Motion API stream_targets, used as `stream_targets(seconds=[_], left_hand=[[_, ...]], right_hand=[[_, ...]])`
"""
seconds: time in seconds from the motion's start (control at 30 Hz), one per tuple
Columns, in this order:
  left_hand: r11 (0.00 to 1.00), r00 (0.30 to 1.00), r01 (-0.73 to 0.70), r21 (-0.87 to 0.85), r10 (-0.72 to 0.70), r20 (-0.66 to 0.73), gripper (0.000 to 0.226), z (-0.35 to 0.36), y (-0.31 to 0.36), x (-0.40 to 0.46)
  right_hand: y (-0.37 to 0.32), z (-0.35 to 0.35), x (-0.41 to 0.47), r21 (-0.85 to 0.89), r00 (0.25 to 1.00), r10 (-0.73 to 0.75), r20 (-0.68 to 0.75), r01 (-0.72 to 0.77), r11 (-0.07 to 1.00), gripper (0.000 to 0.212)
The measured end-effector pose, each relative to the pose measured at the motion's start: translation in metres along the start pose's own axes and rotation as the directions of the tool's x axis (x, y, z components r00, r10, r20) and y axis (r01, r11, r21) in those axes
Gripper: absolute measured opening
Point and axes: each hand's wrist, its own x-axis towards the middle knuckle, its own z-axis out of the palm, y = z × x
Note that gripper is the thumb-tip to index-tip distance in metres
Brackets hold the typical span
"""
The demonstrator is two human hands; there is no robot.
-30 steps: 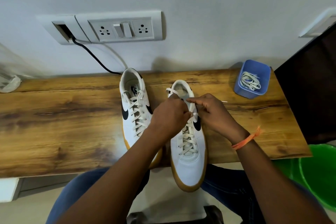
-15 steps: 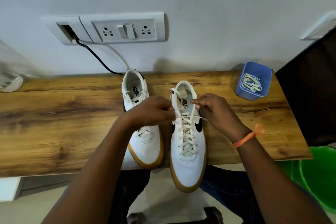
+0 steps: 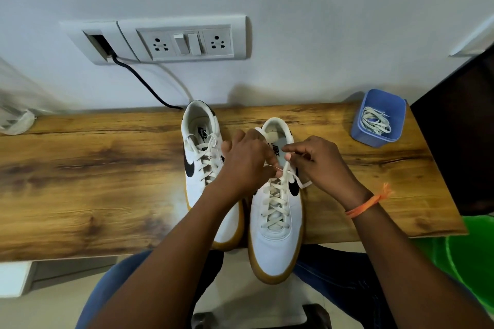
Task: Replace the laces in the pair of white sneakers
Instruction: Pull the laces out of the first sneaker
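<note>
Near the surface's (image 3: 80, 181) front edge the right sneaker (image 3: 276, 222) points heel-to-wall, toe overhanging. Both hands pinch its lace (image 3: 287, 168) at the top eyelets: left hand (image 3: 247, 161) on one end, right hand (image 3: 318, 160) on the other. At the far right corner, a blue cup (image 3: 379, 117) holds loose laces.

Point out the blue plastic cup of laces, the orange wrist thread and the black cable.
blue plastic cup (image 3: 361, 133), head view, front wall
orange wrist thread (image 3: 367, 203), head view, band
black cable (image 3: 144, 84), head view, mid-length
</note>
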Motion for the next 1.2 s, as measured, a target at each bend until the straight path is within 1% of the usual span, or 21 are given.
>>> stream_targets(seconds=[0.07,0.1,0.17,0.2,0.23,0.27,0.3,0.37,0.43,0.47,0.5,0.53,0.6,0.73,0.8,0.87,0.93,0.97,1.03,1.1,1.2], left_hand=[[0.992,0.999,0.036,-0.122,-0.035,0.004,0.009,-0.007,-0.002,0.002],[0.973,0.998,0.07,-0.22,-0.069,0.011,0.012,-0.013,-0.006,0.003],[0.889,0.974,0.215,-0.403,-0.224,0.025,0.025,-0.028,-0.023,0.004],[0.854,0.949,0.292,-0.43,-0.315,0.019,0.024,-0.033,-0.034,0.004],[0.853,0.925,0.35,-0.388,-0.38,-0.001,0.018,-0.035,-0.042,0.004],[0.88,0.91,0.384,-0.278,-0.412,-0.047,0.015,-0.034,-0.047,0.004],[0.902,0.907,0.39,-0.183,-0.41,-0.09,0.014,-0.031,-0.046,0.004],[0.94,0.931,0.334,-0.07,-0.341,-0.129,0.007,-0.028,-0.029,0.003],[0.982,0.978,0.171,0.081,-0.16,-0.131,0.03,-0.02,-0.013,0.002],[0.986,0.991,0.078,0.151,-0.06,-0.119,0.034,-0.016,-0.006,0.001],[0.981,0.996,0.007,0.194,0.012,-0.094,0.033,-0.009,-0.001,-0.001],[0.977,0.998,-0.022,0.213,0.035,-0.058,0.029,-0.003,0.002,-0.002],[0.983,0.999,-0.031,0.183,0.036,-0.022,0.022,0.006,0.005,-0.002],[1.0,0.994,-0.007,0.025,0.01,-0.105,0.016,-0.004,-0.004,0.004],[0.997,0.983,0.075,0.006,-0.073,-0.168,0.015,-0.014,-0.017,0.008],[0.979,0.954,0.201,0.015,-0.192,-0.229,0.015,-0.025,-0.029,0.009],[0.955,0.935,0.291,0.048,-0.274,-0.227,0.017,-0.031,-0.036,0.006],[0.952,0.936,0.302,0.058,-0.284,-0.211,0.017,-0.031,-0.037,0.005],[0.968,0.956,0.241,0.065,-0.225,-0.189,0.024,-0.028,-0.031,0.004],[0.99,0.982,0.116,0.086,-0.101,-0.161,0.035,-0.022,-0.02,0.003],[0.984,0.995,-0.055,0.169,0.067,-0.069,0.029,-0.008,-0.004,0.0]], right_hand=[[0.0,-0.001,-0.001,0.023,1.0,-0.009,-0.006,0.009,1.0,0.019],[0.0,-0.001,-0.001,0.046,1.0,-0.003,-0.006,0.003,0.999,0.018],[0.001,-0.001,-0.001,0.098,1.0,0.016,0.0,-0.016,0.995,0.017],[0.002,-0.001,-0.001,0.111,1.0,0.021,-0.001,-0.021,0.994,0.016],[0.003,0.0,-0.001,0.116,1.0,0.025,-0.004,-0.025,0.993,0.016],[0.004,0.0,0.0,0.121,0.999,0.033,-0.005,-0.033,0.992,0.016],[0.004,0.001,0.0,0.131,0.999,0.045,-0.003,-0.044,0.99,0.016],[0.005,0.0,0.001,0.151,0.998,0.062,0.005,-0.062,0.987,0.016],[0.005,0.001,0.002,0.16,0.998,0.068,0.013,-0.069,0.985,0.017],[0.006,0.001,0.002,0.159,0.997,0.07,0.012,-0.071,0.985,0.017],[0.006,0.002,0.002,0.154,0.997,0.072,0.011,-0.073,0.985,0.017],[0.006,0.002,0.002,0.148,0.997,0.074,0.01,-0.074,0.986,0.017],[0.006,0.001,0.002,0.14,0.997,0.077,0.015,-0.078,0.987,0.017],[0.006,0.002,0.002,0.176,0.996,0.084,0.006,-0.084,0.981,0.017],[0.006,0.002,0.001,0.207,0.995,0.099,0.002,-0.098,0.973,0.016],[0.007,0.002,0.001,0.215,0.994,0.105,0.003,-0.104,0.971,0.016],[0.007,0.003,0.002,0.217,0.994,0.109,0.004,-0.108,0.97,0.017],[0.007,0.003,0.001,0.217,0.994,0.111,0.003,-0.109,0.97,0.017],[0.007,0.003,0.001,0.215,0.993,0.114,0.003,-0.112,0.97,0.017],[0.006,0.002,0.001,0.215,0.993,0.115,0.008,-0.114,0.97,0.018],[0.005,0.002,0.001,0.194,0.994,0.108,0.007,-0.107,0.975,0.018]])
